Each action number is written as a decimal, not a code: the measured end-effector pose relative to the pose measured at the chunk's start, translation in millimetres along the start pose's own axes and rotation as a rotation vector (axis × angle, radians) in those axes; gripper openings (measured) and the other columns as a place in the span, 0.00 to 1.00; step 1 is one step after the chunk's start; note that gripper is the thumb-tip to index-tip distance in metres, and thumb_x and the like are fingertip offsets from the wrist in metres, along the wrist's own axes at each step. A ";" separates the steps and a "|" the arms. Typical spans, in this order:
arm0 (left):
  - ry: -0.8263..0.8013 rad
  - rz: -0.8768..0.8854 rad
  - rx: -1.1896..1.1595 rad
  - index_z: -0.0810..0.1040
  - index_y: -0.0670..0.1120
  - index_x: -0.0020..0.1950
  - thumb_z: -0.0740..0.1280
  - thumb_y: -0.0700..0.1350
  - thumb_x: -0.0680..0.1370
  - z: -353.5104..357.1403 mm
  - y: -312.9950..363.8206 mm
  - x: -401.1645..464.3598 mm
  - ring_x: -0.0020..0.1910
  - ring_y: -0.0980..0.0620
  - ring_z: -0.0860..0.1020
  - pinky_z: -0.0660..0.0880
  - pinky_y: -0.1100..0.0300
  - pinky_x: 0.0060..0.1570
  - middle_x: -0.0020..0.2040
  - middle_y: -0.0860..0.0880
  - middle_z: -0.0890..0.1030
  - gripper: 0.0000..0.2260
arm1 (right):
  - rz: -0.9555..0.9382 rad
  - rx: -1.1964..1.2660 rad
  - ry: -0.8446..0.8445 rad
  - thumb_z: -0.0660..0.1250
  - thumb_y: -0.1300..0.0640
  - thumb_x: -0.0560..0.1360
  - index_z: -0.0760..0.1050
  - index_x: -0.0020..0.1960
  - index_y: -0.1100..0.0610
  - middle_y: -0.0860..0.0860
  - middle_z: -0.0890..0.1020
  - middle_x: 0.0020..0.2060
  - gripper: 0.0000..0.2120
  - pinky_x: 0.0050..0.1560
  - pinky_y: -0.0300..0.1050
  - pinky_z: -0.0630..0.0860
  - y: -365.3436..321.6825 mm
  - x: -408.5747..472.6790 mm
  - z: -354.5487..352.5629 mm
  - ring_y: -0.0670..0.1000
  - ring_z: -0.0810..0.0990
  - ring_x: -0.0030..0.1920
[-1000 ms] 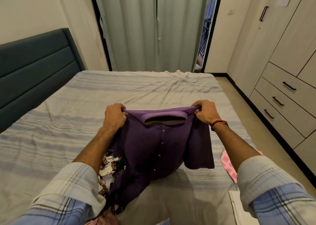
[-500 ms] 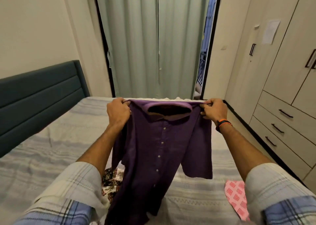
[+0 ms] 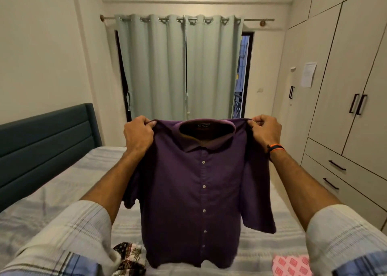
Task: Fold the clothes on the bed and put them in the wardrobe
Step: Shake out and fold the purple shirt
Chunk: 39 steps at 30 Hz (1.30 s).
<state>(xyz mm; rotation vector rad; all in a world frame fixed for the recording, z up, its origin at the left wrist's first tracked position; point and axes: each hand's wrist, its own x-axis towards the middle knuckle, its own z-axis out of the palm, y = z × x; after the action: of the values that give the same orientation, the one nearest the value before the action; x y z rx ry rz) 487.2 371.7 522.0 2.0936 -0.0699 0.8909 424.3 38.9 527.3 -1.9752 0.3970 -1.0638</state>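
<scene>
1. Purple shirt (image 3: 199, 192) is now lifted clear of the bed (image 3: 62, 192); a second ago it hung lower, its hem bunched on the clothes pile.
2. Left hand (image 3: 137, 135) and right hand (image 3: 265, 130) each pinch a shoulder, at 10 and 2 o'clock.
3. It hangs flat, buttoned, front facing the camera: ready to lay down and fold.
4. Patterned garment (image 3: 129, 257) at 7 and pink cloth (image 3: 291, 264) at 5 wait; wardrobe (image 3: 345, 87) at 3.

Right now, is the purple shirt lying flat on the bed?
No, both hands, left hand and right hand, hold the purple shirt up by its shoulders.
</scene>
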 end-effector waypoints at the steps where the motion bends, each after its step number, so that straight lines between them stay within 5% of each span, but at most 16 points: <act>1: 0.005 0.007 0.001 0.84 0.42 0.49 0.68 0.49 0.79 -1.0 3.1 3.0 0.47 0.46 0.80 0.72 0.58 0.49 0.45 0.45 0.84 0.10 | -0.009 0.004 0.007 0.73 0.56 0.74 0.84 0.47 0.58 0.51 0.83 0.39 0.06 0.53 0.44 0.76 -3.0 3.2 -1.2 0.49 0.79 0.42; 9: 0.060 0.034 -0.051 0.83 0.40 0.52 0.68 0.47 0.79 -4.8 21.8 16.9 0.46 0.50 0.79 0.71 0.61 0.50 0.47 0.45 0.84 0.11 | -0.104 0.031 0.049 0.72 0.56 0.75 0.83 0.48 0.59 0.49 0.81 0.38 0.06 0.48 0.38 0.72 -21.9 17.5 -8.3 0.48 0.78 0.41; 18: 0.013 0.015 -0.055 0.84 0.42 0.50 0.69 0.48 0.78 7.7 8.6 8.5 0.44 0.49 0.80 0.75 0.57 0.51 0.45 0.45 0.84 0.10 | -0.057 0.024 0.014 0.72 0.56 0.74 0.83 0.45 0.55 0.48 0.82 0.37 0.03 0.55 0.50 0.79 -0.5 10.5 -6.5 0.51 0.82 0.43; 27: -0.220 -0.161 0.036 0.84 0.42 0.46 0.70 0.47 0.77 38.9 -45.7 -51.3 0.49 0.42 0.80 0.74 0.55 0.51 0.45 0.42 0.84 0.09 | 0.109 -0.076 -0.119 0.73 0.56 0.74 0.83 0.45 0.57 0.50 0.82 0.37 0.04 0.50 0.41 0.75 73.8 -42.8 8.3 0.50 0.80 0.41; 32: -0.405 -0.293 0.118 0.82 0.43 0.42 0.70 0.49 0.77 66.5 -100.1 -98.3 0.46 0.42 0.80 0.75 0.54 0.50 0.43 0.41 0.84 0.10 | 0.266 -0.159 -0.258 0.74 0.57 0.72 0.80 0.36 0.54 0.51 0.82 0.33 0.07 0.47 0.43 0.77 134.7 -84.3 22.8 0.51 0.80 0.40; 39: -0.601 -0.410 0.209 0.83 0.41 0.40 0.70 0.47 0.78 92.0 -157.6 -167.5 0.41 0.45 0.78 0.71 0.58 0.44 0.37 0.45 0.80 0.11 | 0.431 -0.272 -0.452 0.73 0.59 0.74 0.82 0.41 0.59 0.54 0.81 0.35 0.04 0.44 0.37 0.69 206.6 -151.1 31.0 0.51 0.79 0.40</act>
<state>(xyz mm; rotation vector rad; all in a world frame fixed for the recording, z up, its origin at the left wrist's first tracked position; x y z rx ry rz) 469.0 365.3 275.0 2.3854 0.1401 0.0101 381.7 22.5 273.5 -2.1577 0.7019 -0.2906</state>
